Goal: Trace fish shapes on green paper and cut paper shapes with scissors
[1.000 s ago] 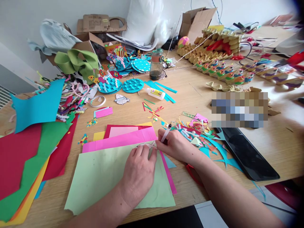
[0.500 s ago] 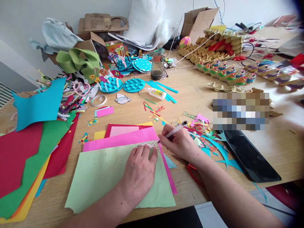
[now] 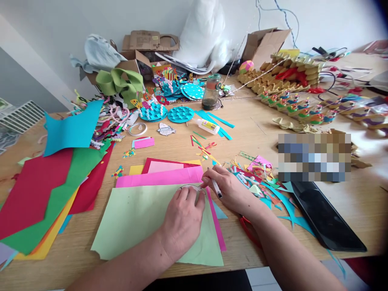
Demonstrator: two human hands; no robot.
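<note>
Flat on the pale green paper (image 3: 139,218) rests my left hand (image 3: 183,216), its fingertips pressing on a small white fish cutout (image 3: 194,187) near the paper's top right edge. The fingers cover most of that fish. My right hand (image 3: 226,188) holds a white pen (image 3: 216,188) with a black end, tilted down towards the wrist. Its thumb and fingertips are by the fish's tail; whether they touch it I cannot tell. Under the green sheet lies pink paper (image 3: 160,176). Red-handled scissors (image 3: 250,231) are partly hidden beneath my right forearm.
Coloured sheets (image 3: 39,190) are piled at left. Paper scraps (image 3: 257,178) and a black tray-like object (image 3: 329,216) lie to the right. Beyond the paper are a glue bottle (image 3: 209,126), a tape roll (image 3: 138,129), a drawn fish (image 3: 166,129), blue discs (image 3: 180,114) and a jar (image 3: 211,93).
The pen has swung round in my right hand, its black end now pointing down instead of up to the right. My left hand stays on the fish. The camera view has shifted.
</note>
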